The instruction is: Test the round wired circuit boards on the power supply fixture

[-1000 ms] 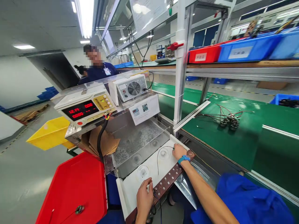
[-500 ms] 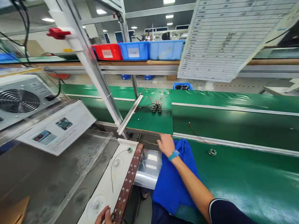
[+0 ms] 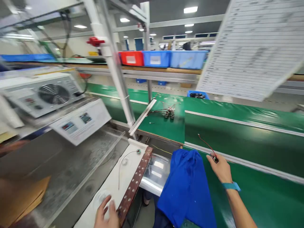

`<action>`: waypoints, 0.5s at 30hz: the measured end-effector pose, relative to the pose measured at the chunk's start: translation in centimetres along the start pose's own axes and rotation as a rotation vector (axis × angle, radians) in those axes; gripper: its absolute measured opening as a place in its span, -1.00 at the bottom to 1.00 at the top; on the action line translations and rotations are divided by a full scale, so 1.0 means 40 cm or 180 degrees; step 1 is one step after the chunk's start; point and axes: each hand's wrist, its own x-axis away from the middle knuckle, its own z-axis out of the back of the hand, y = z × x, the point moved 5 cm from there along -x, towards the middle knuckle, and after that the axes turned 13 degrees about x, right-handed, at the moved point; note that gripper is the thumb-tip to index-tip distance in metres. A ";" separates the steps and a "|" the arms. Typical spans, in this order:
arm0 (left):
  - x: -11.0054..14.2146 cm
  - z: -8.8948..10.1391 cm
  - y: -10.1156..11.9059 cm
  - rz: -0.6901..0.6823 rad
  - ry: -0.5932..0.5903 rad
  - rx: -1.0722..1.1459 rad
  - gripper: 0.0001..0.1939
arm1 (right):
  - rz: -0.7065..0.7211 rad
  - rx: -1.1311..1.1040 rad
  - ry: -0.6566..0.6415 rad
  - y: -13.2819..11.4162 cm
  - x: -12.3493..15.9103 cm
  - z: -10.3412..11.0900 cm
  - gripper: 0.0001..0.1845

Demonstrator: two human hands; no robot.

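Note:
My right hand reaches out over the green conveyor belt and pinches a small dark part with a red wire trailing up and left from it. A teal band is on that wrist. My left hand rests at the bottom edge on the white fixture board, beside a brown strip with metal studs; its fingers are curled and partly cut off. A small round part on a thin black wire lies at the board's far end.
A blue cloth drapes over the belt's near edge. A cluster of small wired parts lies farther along the belt. A fan-fronted power unit, a clear acrylic tray, a white post, red and blue bins and a hanging sheet surround me.
The view has swung right from the test bench to the belt. My right hand left the fixture board, crossed the blue cloth and took hold of the small wired part on the belt.

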 end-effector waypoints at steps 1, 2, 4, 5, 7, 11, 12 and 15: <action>0.026 0.003 0.045 -0.0424 0.0091 0.0206 -0.53 | 0.0338 -0.0298 0.0127 -0.079 0.015 0.016 -0.44; 0.057 0.004 0.096 -0.0969 0.0108 0.0382 -0.53 | 0.0717 -0.0583 0.0159 -0.166 0.039 0.030 -0.42; 0.114 0.011 0.187 -0.1862 0.0229 0.0469 -0.55 | 0.1652 -0.1126 -0.0113 -0.356 0.114 0.052 -0.48; 0.136 0.015 0.223 -0.2201 0.0257 0.0360 -0.52 | 0.2196 -0.1373 -0.0399 -0.451 0.167 0.060 -0.53; 0.164 0.034 0.274 -0.2773 0.0360 -0.0050 -0.43 | 0.3334 -0.1750 -0.1188 -0.624 0.297 0.069 -0.63; 0.153 0.125 0.246 -0.2629 0.0351 -0.1069 -0.61 | 0.4851 -0.1919 -0.2539 -0.857 0.548 0.023 -0.68; 0.140 0.159 0.212 -0.2270 0.0307 -0.1221 -0.70 | 0.4977 -0.1883 -0.2635 -0.899 0.591 -0.009 -0.68; 0.121 0.280 0.073 -0.0910 0.0372 -0.1388 -0.72 | 0.4967 -0.1585 -0.2583 -1.007 0.681 -0.148 -0.70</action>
